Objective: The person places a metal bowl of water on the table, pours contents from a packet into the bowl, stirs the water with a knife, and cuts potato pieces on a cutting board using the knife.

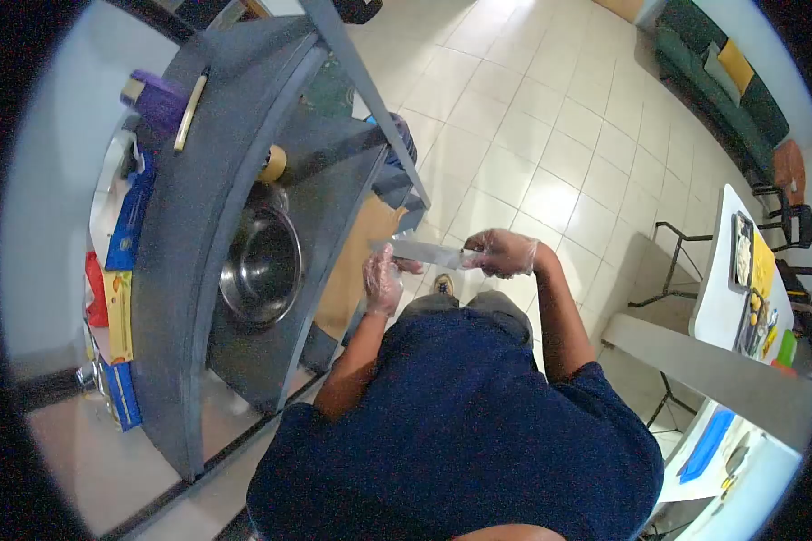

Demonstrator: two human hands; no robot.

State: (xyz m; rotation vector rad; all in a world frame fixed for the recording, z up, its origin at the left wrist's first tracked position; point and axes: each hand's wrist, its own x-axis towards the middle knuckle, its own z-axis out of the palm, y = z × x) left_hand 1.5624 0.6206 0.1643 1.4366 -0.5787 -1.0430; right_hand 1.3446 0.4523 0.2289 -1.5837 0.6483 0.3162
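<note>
In front of my body, a long, flat, silvery, blade-like thing [431, 253] spans the gap between my hands. It may be a knife, but its kind is not clear. My left hand [385, 281], in a clear plastic glove, pinches its left end with the thumb up and the fingers underneath. Around the right end, the fingers of my right hand [503, 252] are closed; this hand is gloved in clear plastic too. The grip hides that end.
On my left stands a grey shelf unit [176, 270] with a metal bowl [263, 266] on a lower shelf. Packets [119, 316] and a purple container [156, 104] are on top. A white table [717, 261] with a tray [742, 248] stands right. Tiled floor [514, 108] stretches ahead.
</note>
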